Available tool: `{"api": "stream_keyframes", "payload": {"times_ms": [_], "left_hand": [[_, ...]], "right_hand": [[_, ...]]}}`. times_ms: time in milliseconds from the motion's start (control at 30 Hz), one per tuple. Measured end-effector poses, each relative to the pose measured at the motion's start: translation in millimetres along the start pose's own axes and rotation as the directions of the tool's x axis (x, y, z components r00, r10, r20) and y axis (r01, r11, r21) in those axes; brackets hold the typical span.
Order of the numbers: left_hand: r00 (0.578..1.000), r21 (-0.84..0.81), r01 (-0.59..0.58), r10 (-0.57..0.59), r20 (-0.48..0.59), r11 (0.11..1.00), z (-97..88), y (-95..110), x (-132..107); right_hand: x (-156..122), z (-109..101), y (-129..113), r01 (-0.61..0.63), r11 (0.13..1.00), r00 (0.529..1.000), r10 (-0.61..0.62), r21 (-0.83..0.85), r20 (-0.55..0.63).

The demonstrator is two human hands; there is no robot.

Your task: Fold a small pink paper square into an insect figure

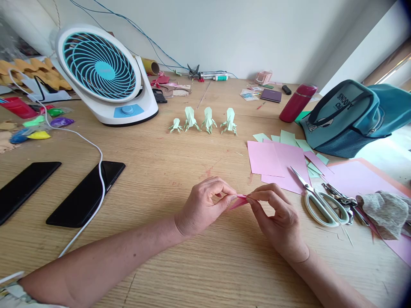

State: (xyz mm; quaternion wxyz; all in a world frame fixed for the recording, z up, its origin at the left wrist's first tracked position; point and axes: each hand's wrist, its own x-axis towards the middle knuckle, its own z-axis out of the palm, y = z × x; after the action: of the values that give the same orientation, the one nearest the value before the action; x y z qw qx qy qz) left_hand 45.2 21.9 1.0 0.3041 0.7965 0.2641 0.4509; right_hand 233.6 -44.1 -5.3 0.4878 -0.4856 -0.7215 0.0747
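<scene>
A small folded piece of pink paper [238, 202] is held just above the wooden table, pinched from both sides. My left hand [208, 203] grips its left end between thumb and forefinger. At its right end, the thumb and forefinger of my right hand [278, 216] close on the paper. Part of the paper is hidden behind the fingers. Beyond the hands stand several pale green folded paper figures [208, 119] in a row. Pink paper sheets [265, 158] lie to the right of my hands, with white-handled scissors [321, 205] beside them.
A white and blue fan [105, 72] stands at the back left. Two black phones [86, 194] lie on the left, a white cable [96, 147] crossing one. At right are a red flask [297, 102], a teal bag [346, 115], a bunch of keys [345, 199] and a grey cloth [383, 211].
</scene>
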Motion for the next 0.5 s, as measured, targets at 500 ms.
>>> {"api": "stream_keyframes", "payload": {"times_ms": [500], "left_hand": [[0.964,-0.151,0.262,-0.250,0.093,0.953,-2.4,6.4,2.3]], "right_hand": [[4.2,-0.7,-3.2,-0.090,0.996,0.996,0.090,0.027,-0.028]]}}
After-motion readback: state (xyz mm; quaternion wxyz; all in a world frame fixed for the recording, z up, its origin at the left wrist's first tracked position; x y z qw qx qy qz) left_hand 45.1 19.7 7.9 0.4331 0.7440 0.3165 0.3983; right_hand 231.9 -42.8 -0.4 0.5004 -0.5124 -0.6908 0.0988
